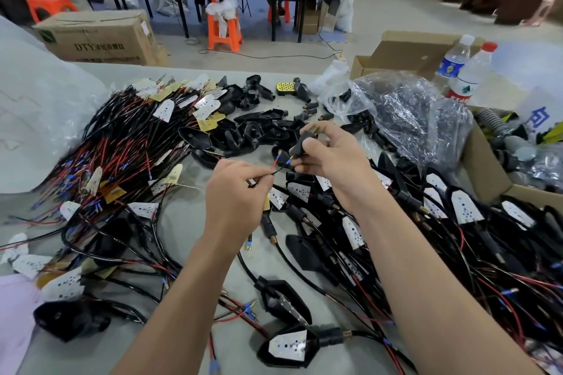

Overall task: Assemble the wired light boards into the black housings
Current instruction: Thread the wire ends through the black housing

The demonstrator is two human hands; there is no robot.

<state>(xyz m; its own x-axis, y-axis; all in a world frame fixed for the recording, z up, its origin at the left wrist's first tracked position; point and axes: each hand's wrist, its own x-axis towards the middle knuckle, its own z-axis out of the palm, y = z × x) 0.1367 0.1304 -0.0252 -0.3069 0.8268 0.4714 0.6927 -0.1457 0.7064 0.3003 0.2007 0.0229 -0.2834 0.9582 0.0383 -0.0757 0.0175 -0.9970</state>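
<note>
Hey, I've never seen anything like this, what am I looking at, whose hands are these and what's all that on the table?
No machine here: the single picture comes from a camera worn on a person's head, looking down at their own bare hands. The left hand pinches a red and black wire pair. The right hand holds a small black stem with a brass threaded tip, close to the wire's ends. On the grey table lie a pile of wired light boards on the left, empty black housings in the middle, and finished units, boards seated in housings, nearer and to the right. A plastic bag and water bottles sit far right.
</note>
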